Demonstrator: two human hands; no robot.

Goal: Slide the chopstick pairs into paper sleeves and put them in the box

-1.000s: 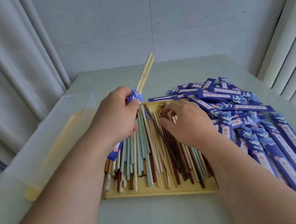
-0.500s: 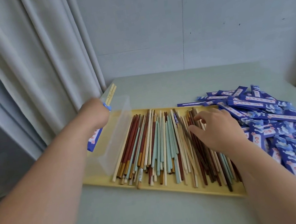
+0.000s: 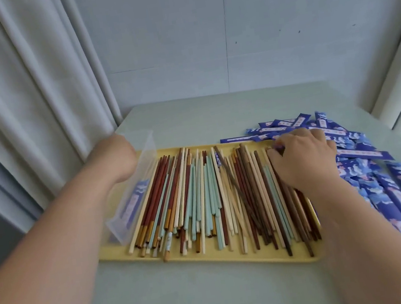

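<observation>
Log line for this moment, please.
left hand: in clear box, sleeved pair inside | right hand: on tray chopsticks

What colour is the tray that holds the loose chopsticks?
The tray is pale yellow, clearest along its near rim in the head view.

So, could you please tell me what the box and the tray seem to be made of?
The box looks like clear, glossy plastic: a blue sleeve shows through its wall. The yellow tray seems matte plastic, with an even colour and a rounded rim, though that is less certain.
</observation>
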